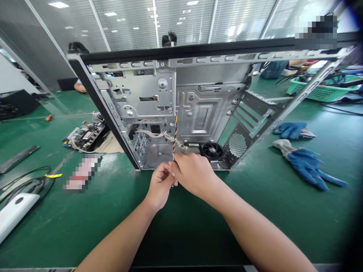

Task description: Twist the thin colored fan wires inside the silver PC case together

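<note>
An open metal computer case (147, 85) with a black edge stands on the green table. Out of its middle hangs a twisted multicolored cable (175, 130), running down to my two hands, which meet in front of the case's lower edge. My right hand (194, 172) is closed around the cable's lower end. Fingers of my left hand (162, 185) are pinched together, touching the right hand; what they hold is too small to make out. Inside the case, a bundle of white cables (154, 134) lies behind the hands, and a black fan (212, 150) sits at the lower right.
On the green table (107, 215), a circuit board (85, 136) lies at left, near black cables (49, 181) and a white device (18, 211). Blue gloves (306, 162) lie at right, below a green basket (323, 90) of cables. Another person's hand (80, 87) shows behind.
</note>
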Motion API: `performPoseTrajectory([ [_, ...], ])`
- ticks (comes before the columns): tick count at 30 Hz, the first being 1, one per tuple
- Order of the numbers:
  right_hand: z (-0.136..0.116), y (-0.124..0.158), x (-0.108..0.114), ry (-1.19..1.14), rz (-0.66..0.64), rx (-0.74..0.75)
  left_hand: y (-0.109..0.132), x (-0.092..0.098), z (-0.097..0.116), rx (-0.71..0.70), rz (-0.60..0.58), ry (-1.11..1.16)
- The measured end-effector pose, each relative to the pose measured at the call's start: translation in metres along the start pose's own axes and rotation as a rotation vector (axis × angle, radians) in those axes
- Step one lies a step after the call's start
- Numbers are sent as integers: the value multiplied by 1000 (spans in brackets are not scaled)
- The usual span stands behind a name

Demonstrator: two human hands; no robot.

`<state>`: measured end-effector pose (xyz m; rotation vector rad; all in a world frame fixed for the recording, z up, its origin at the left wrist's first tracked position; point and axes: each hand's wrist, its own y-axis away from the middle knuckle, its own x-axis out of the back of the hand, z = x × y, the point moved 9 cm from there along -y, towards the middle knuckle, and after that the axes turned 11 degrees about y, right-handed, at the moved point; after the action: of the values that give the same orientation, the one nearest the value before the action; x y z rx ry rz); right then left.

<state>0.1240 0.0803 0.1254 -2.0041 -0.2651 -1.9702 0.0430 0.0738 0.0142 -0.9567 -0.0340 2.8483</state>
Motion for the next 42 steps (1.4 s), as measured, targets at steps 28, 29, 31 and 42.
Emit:
performPoseTrajectory([
  [28,3,1,5,-56,66,-18,-1,-2,1,9,-6,19],
  [29,3,1,5,-57,65,-18,-1,-4,2,10,-17,18],
  [31,3,1,5,-52,64,-20,0,-6,2,11,-45,17],
  [42,0,2,5,-44,69,-8,2,-10,0,18,-87,33],
])
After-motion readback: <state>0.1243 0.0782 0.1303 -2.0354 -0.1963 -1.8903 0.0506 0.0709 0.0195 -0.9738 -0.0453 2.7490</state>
